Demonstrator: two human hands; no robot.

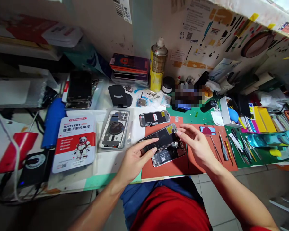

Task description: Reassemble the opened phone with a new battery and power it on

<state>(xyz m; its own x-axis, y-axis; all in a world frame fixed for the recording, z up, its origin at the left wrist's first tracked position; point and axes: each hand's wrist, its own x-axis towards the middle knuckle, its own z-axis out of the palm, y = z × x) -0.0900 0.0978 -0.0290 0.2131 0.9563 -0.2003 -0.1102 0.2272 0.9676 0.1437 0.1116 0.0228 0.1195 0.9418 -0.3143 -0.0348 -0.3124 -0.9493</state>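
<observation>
My left hand [139, 157] grips the near left edge of a phone screen [162, 138], its dark back side facing up, thumb and fingers around the edge. At the screen's upper right corner, the fingertips of my right hand [195, 139] are curled in and touch it. The screen is tilted above an opened phone body [168, 155], which lies on the orange mat with its battery and inner parts showing. A second screen assembly [154, 118] with a white label rests just behind. Further left lies a phone back housing [115, 129] on a clear bag.
Screwdrivers and tweezers [223, 146] lie right on the orange mat [149, 168]. A yellow spray can [158, 64], a black phone stand [118, 95] and stacked phones stand behind. A battery package [74, 142] is at left; a blue bottle [272, 138] lies far right.
</observation>
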